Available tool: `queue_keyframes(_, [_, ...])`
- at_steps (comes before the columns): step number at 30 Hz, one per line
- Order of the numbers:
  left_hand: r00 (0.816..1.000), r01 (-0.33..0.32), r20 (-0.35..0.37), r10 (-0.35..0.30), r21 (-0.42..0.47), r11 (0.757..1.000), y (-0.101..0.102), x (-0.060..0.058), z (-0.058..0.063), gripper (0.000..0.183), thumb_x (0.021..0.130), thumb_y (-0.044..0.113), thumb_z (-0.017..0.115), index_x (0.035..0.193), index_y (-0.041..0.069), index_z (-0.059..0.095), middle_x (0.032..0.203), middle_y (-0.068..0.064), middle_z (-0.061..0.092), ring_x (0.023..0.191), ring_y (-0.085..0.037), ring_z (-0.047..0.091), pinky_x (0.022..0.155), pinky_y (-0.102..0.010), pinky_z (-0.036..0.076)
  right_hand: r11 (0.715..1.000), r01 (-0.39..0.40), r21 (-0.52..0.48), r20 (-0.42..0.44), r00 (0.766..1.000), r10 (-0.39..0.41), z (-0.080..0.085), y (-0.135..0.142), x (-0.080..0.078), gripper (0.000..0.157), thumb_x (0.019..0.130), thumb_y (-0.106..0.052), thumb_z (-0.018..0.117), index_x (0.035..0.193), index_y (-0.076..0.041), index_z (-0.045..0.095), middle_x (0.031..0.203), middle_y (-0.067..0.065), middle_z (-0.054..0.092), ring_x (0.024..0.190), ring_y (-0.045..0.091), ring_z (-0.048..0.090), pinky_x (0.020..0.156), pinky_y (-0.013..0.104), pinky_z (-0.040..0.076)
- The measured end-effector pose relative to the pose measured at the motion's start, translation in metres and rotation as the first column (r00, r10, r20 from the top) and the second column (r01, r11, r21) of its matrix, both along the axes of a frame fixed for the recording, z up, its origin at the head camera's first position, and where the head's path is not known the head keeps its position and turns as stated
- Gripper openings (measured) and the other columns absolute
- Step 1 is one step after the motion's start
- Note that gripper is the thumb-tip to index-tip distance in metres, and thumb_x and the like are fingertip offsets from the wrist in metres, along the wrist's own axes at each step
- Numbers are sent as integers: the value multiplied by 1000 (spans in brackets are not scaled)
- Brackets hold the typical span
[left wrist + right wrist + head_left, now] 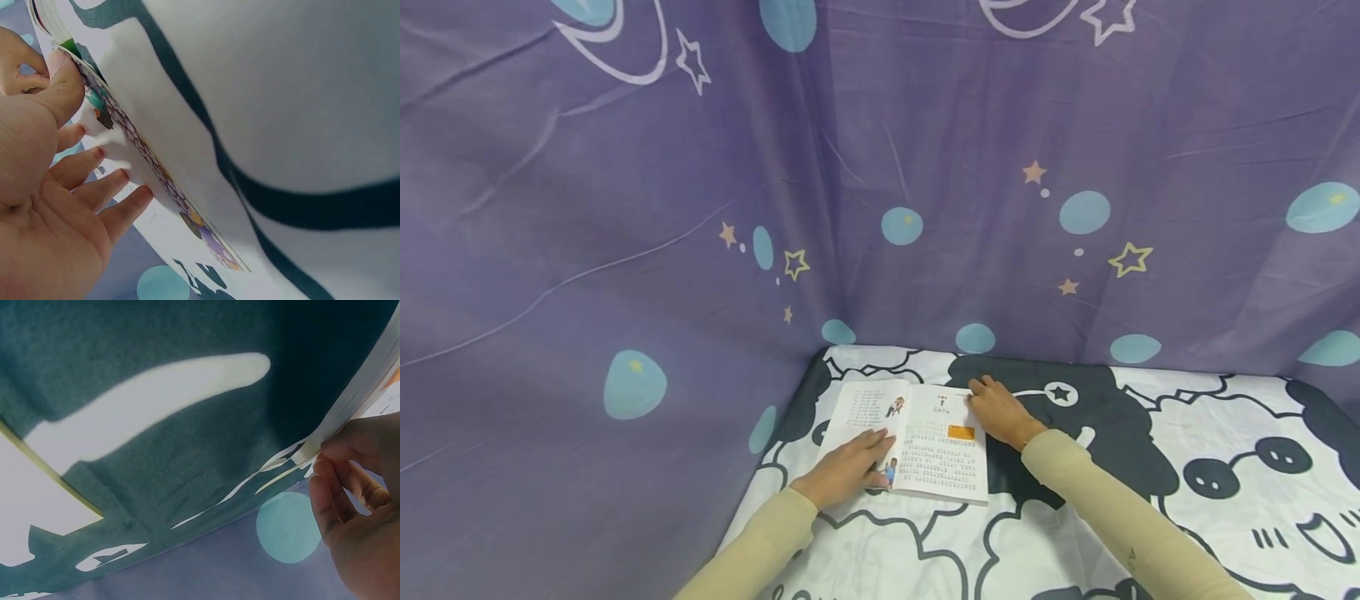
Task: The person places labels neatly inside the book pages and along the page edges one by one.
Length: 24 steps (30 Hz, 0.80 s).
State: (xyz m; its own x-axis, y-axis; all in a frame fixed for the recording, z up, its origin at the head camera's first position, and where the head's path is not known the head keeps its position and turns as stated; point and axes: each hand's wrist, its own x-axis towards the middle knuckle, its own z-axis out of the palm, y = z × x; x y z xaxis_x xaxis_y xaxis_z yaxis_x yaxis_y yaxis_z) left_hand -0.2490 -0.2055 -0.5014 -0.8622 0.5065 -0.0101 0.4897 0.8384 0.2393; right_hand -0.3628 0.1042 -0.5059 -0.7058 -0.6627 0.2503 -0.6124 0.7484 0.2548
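Note:
An open book (936, 467) with printed text and small coloured pictures lies on a black-and-white patterned cloth. Across the lower part of its left page rests my left hand (847, 468), fingers extended toward the spine. In the left wrist view, the left hand (69, 181) has its fingers spread along the book's lower edge, the thumb by the spine end. My right hand (1002, 412) is at the upper right corner of the right page. Seen from the right wrist, the right hand (356, 481) pinches the page edge between thumb and curled fingers.
The cloth (880, 550) carries cartoon sheep drawings and covers a flat surface under the book. Purple curtains (970, 275) with stars and blue spots hang behind it and on the left side.

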Motion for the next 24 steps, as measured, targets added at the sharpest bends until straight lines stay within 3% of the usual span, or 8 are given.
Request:
queue_keyframes(5, [1000,0,6,0,10,1000,0,1,2,76,93,43,67,156,7,44,163,-14,36,150,-35,34,121,-50,32,1000,-25,8,-32,999,25,2,0,1,14,94,1,68,104,6,77,101,12,60,95,31,55,85,45,55])
queue_keyframes(12, [1000,11,15,-11,20,1000,0,2,2,76,94,43,66,156,6,43,163,-15,37,150,-35,34,121,-51,32,1000,4,8,-8,1000,-3,-3,6,2,22,96,-1,68,115,3,76,115,16,64,103,32,56,93,47,53])
queue_keyframes(24, [1000,27,-1,-27,36,999,-3,2,-1,74,96,43,66,156,6,43,163,-17,36,150,-37,33,120,-52,32,988,-13,-151,47,999,20,2,33,17,25,90,-7,77,114,-14,80,108,10,65,94,27,54,78,42,50])
